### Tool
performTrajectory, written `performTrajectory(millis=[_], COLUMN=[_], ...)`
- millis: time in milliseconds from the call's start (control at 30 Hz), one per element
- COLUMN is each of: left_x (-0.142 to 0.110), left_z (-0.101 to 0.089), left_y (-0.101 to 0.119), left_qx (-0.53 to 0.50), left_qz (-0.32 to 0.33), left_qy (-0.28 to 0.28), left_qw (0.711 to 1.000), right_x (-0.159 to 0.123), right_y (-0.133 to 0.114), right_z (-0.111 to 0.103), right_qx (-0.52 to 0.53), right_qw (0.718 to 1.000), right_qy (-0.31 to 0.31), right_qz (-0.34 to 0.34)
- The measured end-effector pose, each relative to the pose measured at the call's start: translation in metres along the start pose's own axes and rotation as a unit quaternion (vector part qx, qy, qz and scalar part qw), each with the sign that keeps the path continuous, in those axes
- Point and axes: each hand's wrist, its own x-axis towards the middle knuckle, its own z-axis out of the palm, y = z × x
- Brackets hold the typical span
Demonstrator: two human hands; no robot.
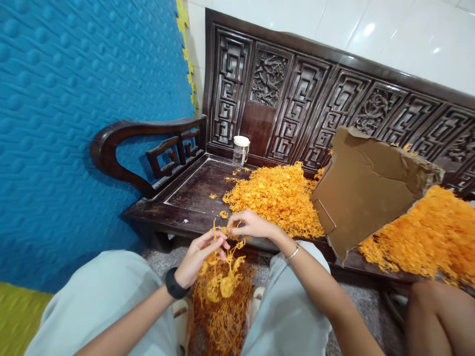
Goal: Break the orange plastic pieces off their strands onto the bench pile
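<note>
My left hand (pixel 202 253), with a black band at the wrist, is closed on an orange plastic sprue (pixel 226 286). Thin stems and round, flower-like pieces dangle from the sprue below my fingers. Just right of it, my right hand (pixel 250 225) pinches at the upper part of the same sprue, a bracelet on its wrist. What lies exactly between those fingertips is too small to make out. Beyond my right hand a heap of small orange pieces (pixel 274 198) covers part of the dark wooden bench (pixel 189 190). Stringy orange scraps (pixel 226 326) lie below, between my feet.
A bent cardboard sheet (pixel 371 183) stands between that heap and a second orange heap (pixel 438 237). A clear bottle with a white lid (pixel 240 151) is by the carved backrest. Another person's knee (pixel 438 316) shows at lower right. Blue foam mat (pixel 74 123) spreads left.
</note>
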Motion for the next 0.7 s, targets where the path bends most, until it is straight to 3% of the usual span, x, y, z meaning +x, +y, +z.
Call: performTrajectory(millis=[167, 433, 567, 700], left_x=[0.000, -0.001, 0.001, 0.007], left_z=[0.003, 0.011, 0.011, 0.006], left_y=[0.002, 0.004, 0.002, 0.001], left_qx=[0.053, 0.087, 0.089, 0.063], left_qz=[0.033, 0.016, -0.022, -0.015], left_qy=[0.015, -0.001, 0.012, 0.004], left_qw=[0.998, 0.996, 0.996, 0.998], right_x=[0.002, 0.003, 0.002, 0.003], right_y=[0.003, 0.003, -0.007, -0.017], right_z=[0.005, 0.011, 0.014, 0.018], right_qx=[-0.097, -0.155, -0.205, -0.280], right_qw=[0.995, 0.987, 0.978, 0.956], right_qy=[0.030, 0.011, 0.041, 0.092], right_qz=[-0.012, -0.038, -0.016, 0.004])
